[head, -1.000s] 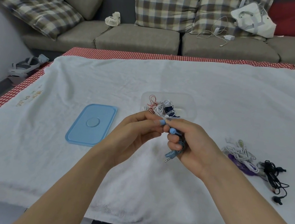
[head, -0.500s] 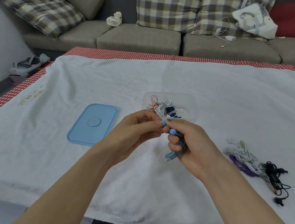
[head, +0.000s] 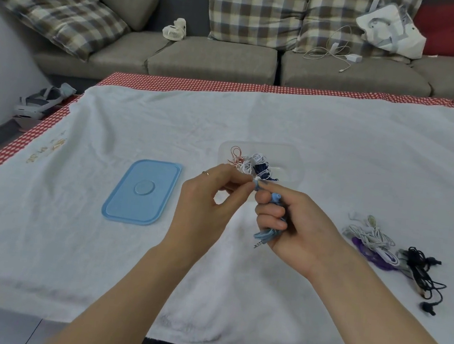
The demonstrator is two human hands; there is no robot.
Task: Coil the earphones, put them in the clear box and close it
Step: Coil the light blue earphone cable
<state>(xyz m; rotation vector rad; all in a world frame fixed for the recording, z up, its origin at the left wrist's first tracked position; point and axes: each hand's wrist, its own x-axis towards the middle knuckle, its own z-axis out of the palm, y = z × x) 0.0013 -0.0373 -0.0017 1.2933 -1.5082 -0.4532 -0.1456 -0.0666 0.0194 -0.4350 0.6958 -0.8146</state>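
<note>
Two hands: both worked above the white cloth, just in front of the clear box [head: 292,162], which I take as the landmark for all places.
Right hand [head: 296,226]: its fingers were curled around the coiled bundle of the blue earphones [head: 268,232], and one blue earbud stood out at the top of the fist.
Left hand [head: 211,198]: thumb and fingertips pinched the other blue earbud end, touching the right forefinger.
Blue earphones: in the air, near the front wall of the clear box and not yet inside; the metal jack plug hung free below the fist.
Handling: I judged the cord very light, soft and springy, so the coil would probably open if the grip relaxed. The best hold seemed to be across the middle of the coil, with all loops pressed together, not at the earbuds or the plug, where the thin wire joints could suffer from pulling.
Clear box: open, with red, white and dark blue coiled earphones already inside.
Blue lid [head: 142,191]: flat on the cloth, to the left of the clear box, apart from it.
Loose earphones [head: 377,243]: a white, purple and black tangle lay to the right of the clear box, nearer the person.
</note>
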